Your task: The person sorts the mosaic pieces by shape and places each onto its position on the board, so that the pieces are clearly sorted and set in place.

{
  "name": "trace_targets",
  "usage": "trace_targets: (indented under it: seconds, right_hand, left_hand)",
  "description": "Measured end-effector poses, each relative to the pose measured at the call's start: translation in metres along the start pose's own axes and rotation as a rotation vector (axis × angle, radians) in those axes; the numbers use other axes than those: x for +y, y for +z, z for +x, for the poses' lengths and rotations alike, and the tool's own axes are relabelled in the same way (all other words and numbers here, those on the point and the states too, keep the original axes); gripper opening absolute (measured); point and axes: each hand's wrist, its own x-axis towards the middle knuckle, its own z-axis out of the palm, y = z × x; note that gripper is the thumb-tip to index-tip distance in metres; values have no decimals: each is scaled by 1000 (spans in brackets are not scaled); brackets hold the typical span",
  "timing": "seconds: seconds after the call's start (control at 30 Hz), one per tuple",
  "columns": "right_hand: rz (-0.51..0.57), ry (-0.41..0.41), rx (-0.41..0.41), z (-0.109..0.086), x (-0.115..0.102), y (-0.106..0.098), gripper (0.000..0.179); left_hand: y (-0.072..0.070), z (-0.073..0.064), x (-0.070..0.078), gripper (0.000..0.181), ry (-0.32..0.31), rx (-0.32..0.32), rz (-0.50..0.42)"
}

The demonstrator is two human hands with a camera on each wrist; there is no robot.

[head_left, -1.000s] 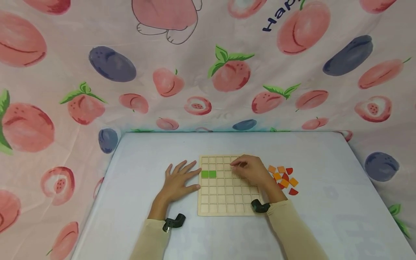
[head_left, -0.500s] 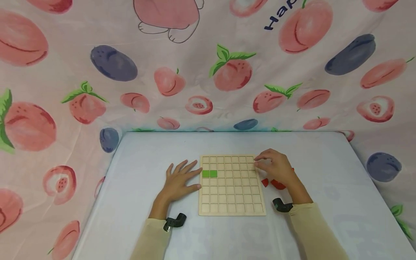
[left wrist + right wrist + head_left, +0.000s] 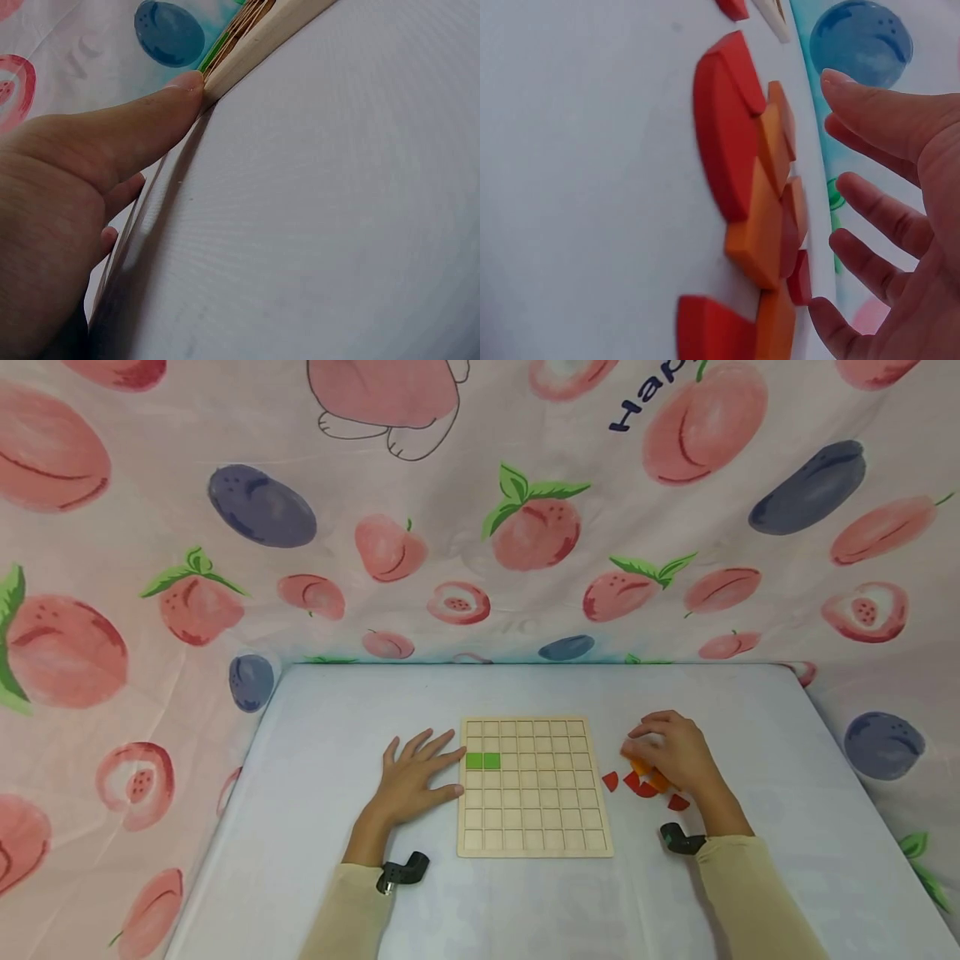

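Observation:
A wooden grid board (image 3: 536, 817) lies on the table, with two green square tiles (image 3: 483, 762) side by side in its left part. My left hand (image 3: 412, 783) rests with spread fingers at the board's left edge; in the left wrist view its thumb (image 3: 154, 112) touches the wooden side. My right hand (image 3: 675, 756) is over the loose pieces right of the board. Beneath and beside it are orange square tiles (image 3: 759, 232) and red rounded wedge pieces (image 3: 724, 131), some hidden by the hand in the head view. Nothing shows between the right hand's parted fingers.
One red wedge (image 3: 611, 782) lies apart, close to the board's right edge. The white table (image 3: 360, 693) ends at a fruit-printed cloth (image 3: 525, 610) at the back. Each wrist wears a small black camera (image 3: 681, 838).
My right hand has moved right, from over the board's upper right part, past its edge, to above the loose pieces. The left hand has stayed in place.

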Motion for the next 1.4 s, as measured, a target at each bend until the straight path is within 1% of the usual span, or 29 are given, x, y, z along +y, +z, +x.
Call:
trace_targets:
  seconds: [0.13,0.3,0.53,0.83,1.13,1.4]
  right_hand:
    - [-4,-14,6,-2,4,1,38]
    - [-9,-21,16,-2,7,3,35]
    - [-34,37,-4,-2,5,6,32]
    - [-61,76,-4,-1,5,12,30]
    - [-9,42,15,-2,3,10,26]
    - [35,26,36,-2,0,10,15]
  left_hand:
    - [0,0,0,66,-2,-2,1]
    - [0,0,0,66,-3,-3,0]
    - [0,0,0,66,-3,-13,0]
    - [2,0,-2,66,4,-1,1]
    - [3,0,-3,65,10,7,-8]
    - [4,1,-4,65,13,6,6]
